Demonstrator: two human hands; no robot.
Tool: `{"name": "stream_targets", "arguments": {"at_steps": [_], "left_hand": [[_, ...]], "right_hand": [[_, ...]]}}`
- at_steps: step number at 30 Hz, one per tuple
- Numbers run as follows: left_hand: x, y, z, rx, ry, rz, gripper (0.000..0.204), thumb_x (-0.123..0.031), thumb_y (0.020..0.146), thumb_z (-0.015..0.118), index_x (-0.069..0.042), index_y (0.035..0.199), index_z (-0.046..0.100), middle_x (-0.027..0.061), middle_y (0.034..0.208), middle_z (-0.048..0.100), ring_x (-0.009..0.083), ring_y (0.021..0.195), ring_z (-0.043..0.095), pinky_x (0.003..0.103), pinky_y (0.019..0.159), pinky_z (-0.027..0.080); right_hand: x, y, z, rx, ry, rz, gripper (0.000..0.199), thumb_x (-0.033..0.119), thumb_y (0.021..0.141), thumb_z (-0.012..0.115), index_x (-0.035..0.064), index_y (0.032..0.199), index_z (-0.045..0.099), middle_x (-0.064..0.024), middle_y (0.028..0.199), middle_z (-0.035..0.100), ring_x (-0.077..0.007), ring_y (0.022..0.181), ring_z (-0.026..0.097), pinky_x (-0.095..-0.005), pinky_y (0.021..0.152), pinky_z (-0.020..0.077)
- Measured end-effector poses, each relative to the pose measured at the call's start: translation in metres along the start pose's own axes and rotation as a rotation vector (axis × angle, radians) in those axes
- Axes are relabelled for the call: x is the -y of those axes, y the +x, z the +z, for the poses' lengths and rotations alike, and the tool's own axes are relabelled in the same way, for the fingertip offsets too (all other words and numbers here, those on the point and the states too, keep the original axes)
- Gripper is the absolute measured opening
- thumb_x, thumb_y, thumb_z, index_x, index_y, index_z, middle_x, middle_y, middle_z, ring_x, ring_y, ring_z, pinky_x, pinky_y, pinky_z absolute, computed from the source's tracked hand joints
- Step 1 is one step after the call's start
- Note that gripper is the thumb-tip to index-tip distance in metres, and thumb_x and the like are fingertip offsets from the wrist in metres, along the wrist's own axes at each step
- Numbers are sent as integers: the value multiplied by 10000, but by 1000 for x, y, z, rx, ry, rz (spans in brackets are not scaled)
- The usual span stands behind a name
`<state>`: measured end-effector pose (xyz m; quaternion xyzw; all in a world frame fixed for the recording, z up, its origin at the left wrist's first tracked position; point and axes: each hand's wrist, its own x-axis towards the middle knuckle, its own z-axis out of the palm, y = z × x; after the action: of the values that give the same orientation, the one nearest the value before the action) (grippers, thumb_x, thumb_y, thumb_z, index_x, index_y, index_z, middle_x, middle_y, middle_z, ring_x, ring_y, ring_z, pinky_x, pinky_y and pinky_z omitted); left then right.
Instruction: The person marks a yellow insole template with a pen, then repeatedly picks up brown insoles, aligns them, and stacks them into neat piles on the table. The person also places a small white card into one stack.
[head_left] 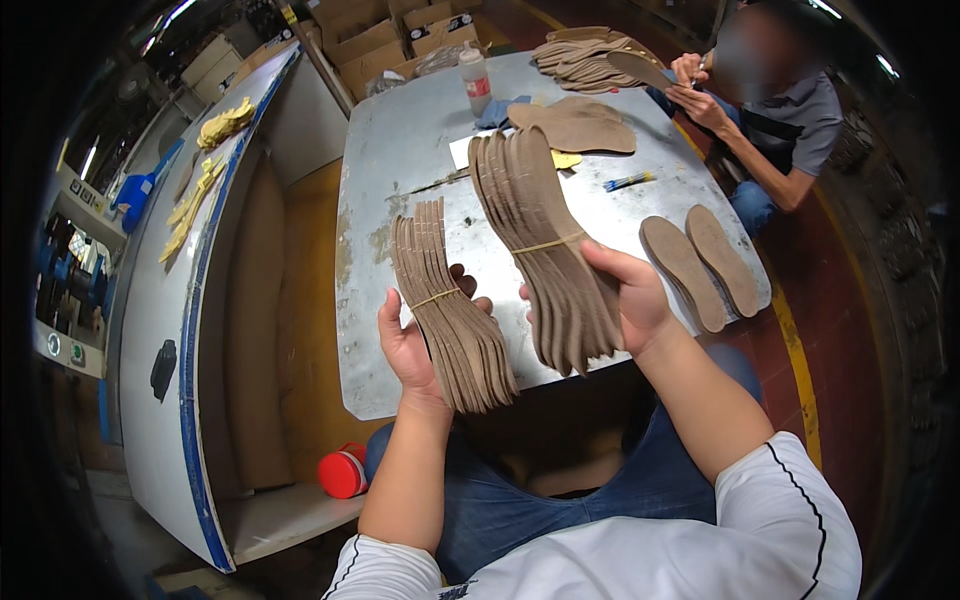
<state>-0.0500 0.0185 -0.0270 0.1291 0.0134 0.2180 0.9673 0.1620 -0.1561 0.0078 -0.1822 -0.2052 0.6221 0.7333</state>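
Note:
My left hand (413, 352) grips a bundle of brown insoles (452, 325), several layers tied round the middle with a thin band. In my right hand (630, 295) is a second, larger-looking bundle of insoles (535, 220), banded the same way and held a little higher. Both bundles stand on edge, tilted, above the near part of the metal table (370, 340), close beside each other but apart. My right thumb lies across the second bundle near its band. Some fingers of both hands are hidden behind the stacks. Two loose insoles (684, 272) lie flat at the table's right.
More insoles (590, 60) are piled at the far edge, others (590, 125) mid-table. A squeeze bottle (475, 78), blue cloth (498, 114) and pens (629, 182) lie about. A co-worker (765, 120) sits far right holding an insole. A white bench (165, 330) stands left, a red container (343, 473) below.

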Motion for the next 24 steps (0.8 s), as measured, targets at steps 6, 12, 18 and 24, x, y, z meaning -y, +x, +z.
{"name": "stream_targets", "arguments": {"at_steps": [6, 12, 18, 24], "left_hand": [[25, 7, -12, 126, -128, 89, 1068, -791, 934, 663, -25, 1651, 466, 161, 1544, 579, 337, 1285, 602, 469, 982, 550], [46, 38, -60, -517, 216, -194, 592, -358, 1225, 479, -7, 1697, 407, 137, 1531, 609, 232, 1433, 597, 428, 1213, 541], [25, 30, -32, -725, 379, -191, 580, -449, 1219, 460, -80, 1664, 509, 58, 1398, 648, 127, 1288, 616, 381, 1187, 517], [8, 9, -15, -747, 442, -245, 744, -591, 1185, 390, -39, 1675, 487, 124, 1521, 598, 222, 1398, 577, 414, 1226, 483]], "right_hand": [[-23, 7, -1, 23, 84, 140, 743, 325, 1157, 536, -38, 1754, 284, -288, 1706, 489, -455, 1504, 580, -624, 1263, 460], [-38, 16, -38, 29, -313, 204, 695, 269, 1132, 683, -70, 1691, 448, -122, 1786, 250, -254, 1698, 176, -425, 1373, 205], [-36, 28, -35, -29, -115, 208, 885, 221, 1126, 708, -43, 1789, 185, -132, 1836, 203, -266, 1723, 161, -426, 1382, 182], [-15, 17, -14, -29, 177, 446, 995, 166, 1093, 762, 37, 1823, 99, -156, 1827, 308, -259, 1691, 294, -427, 1374, 263]]}}
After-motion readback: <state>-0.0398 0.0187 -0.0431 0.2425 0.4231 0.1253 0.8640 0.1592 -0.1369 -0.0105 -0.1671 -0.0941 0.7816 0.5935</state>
